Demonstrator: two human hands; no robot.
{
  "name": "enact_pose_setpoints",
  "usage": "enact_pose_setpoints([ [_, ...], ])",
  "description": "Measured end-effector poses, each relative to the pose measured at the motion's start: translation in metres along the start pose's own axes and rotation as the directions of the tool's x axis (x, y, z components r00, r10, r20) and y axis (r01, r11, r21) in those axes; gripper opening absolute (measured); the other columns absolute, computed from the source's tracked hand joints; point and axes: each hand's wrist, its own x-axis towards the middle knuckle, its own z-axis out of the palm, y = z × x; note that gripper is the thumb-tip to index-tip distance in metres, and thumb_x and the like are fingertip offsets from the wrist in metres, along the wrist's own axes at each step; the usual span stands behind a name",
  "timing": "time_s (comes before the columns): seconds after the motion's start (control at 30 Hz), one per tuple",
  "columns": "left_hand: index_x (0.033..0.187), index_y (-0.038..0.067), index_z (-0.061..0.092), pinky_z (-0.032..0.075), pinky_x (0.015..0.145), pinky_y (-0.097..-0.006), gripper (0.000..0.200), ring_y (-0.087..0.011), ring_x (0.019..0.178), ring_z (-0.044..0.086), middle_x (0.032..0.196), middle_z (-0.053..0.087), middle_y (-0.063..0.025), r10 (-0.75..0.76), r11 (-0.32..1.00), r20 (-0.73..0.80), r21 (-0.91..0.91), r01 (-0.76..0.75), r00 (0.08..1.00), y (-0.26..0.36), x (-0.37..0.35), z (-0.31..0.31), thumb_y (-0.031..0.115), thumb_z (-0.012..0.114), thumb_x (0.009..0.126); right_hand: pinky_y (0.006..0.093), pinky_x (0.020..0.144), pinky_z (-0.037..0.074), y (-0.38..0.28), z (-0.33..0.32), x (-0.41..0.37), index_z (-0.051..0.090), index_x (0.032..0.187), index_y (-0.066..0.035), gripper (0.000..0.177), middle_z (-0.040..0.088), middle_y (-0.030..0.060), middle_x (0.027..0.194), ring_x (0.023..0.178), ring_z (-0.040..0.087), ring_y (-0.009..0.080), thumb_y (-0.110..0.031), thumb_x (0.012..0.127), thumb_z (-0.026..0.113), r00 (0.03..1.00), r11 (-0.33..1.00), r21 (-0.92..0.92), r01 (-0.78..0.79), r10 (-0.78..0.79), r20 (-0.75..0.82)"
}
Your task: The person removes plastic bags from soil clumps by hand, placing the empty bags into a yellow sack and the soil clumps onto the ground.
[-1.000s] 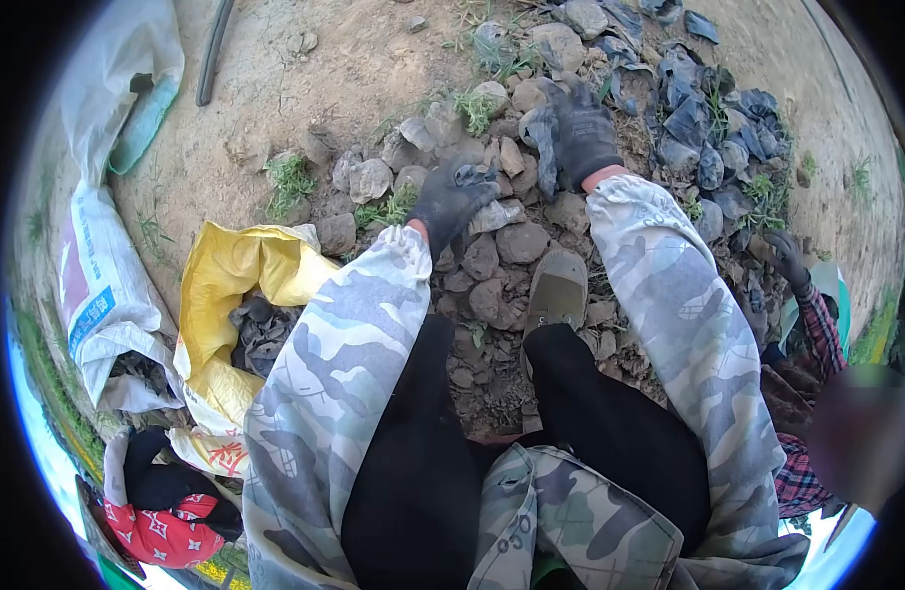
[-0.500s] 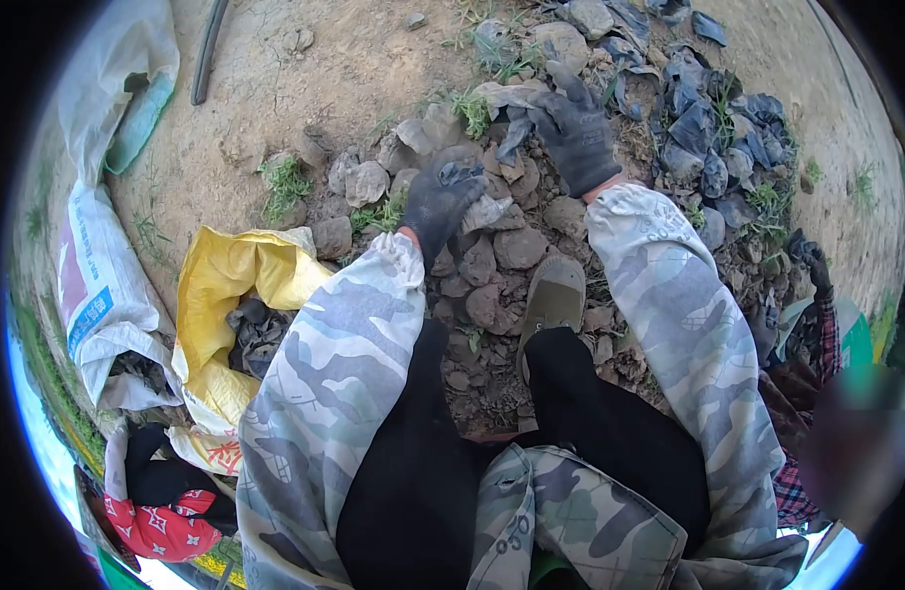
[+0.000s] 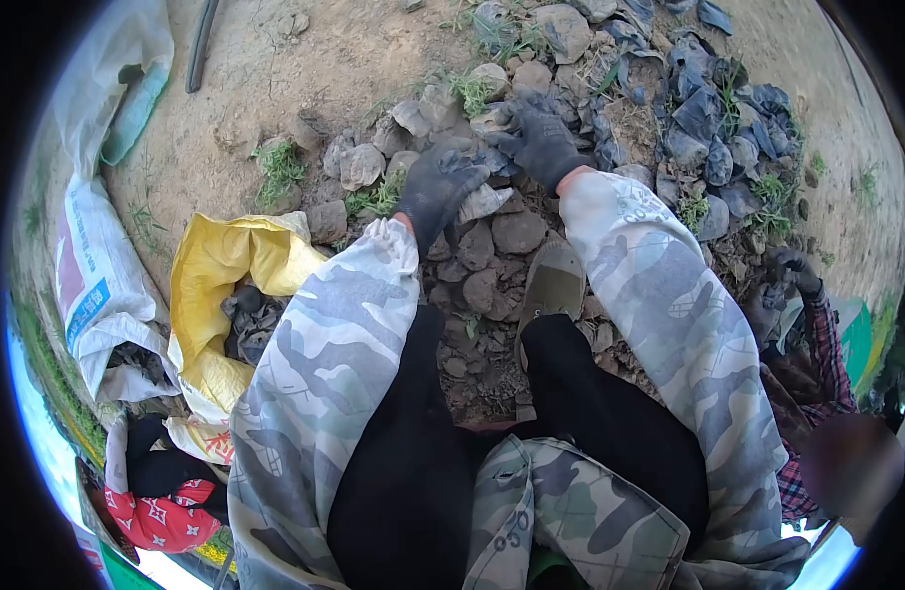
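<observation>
My left hand [image 3: 438,192], in a dark work glove, is closed around crumpled plastic film; a pale, dirty flap [image 3: 484,203] sticks out below its fingers. To its right, my right hand [image 3: 539,143], gloved alike, has its fingers bent over a scrap of soil-stained dark film [image 3: 497,123]. The exact contact there is partly hidden by the fingers. Both hands are just above a heap of rounded soil clods [image 3: 518,233]. My shoe [image 3: 553,285] rests among the clods between my knees.
Left of me stands an open yellow sack [image 3: 202,265] holding dark plastic scraps [image 3: 251,320]. Beyond it lies a white sack [image 3: 108,256]. More dark film and clods [image 3: 698,123] lie at upper right. Co-workers crouch at lower left [image 3: 162,516] and right [image 3: 826,344].
My right hand has moved left and down toward my left hand, its fingers now more curled, bringing the film scrap along. My left hand stays nearly in place. The right co-worker's hand has shifted left.
</observation>
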Motion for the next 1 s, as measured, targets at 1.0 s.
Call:
enact_pose_setpoints([
  [1.0, 0.121, 0.0, 0.048, 0.044, 0.087, -0.0279, 0.047, -0.0164, 0.099, 0.055, 0.109, 0.057, -0.0103, 0.166, 0.986, -0.112, -0.006, -0.168, 0.98, -0.014, -0.016, -0.011, 0.013, 0.067, 0.08, 0.04, 0.082, 0.045, -0.014, 0.013, -0.001, 0.058, 0.102, -0.005, 0.027, 0.059, 0.017, 0.098, 0.091, 0.057, 0.0348, -0.022, 0.081, 0.062, 0.96, 0.803, 0.572, 0.164, 0.002, -0.278],
])
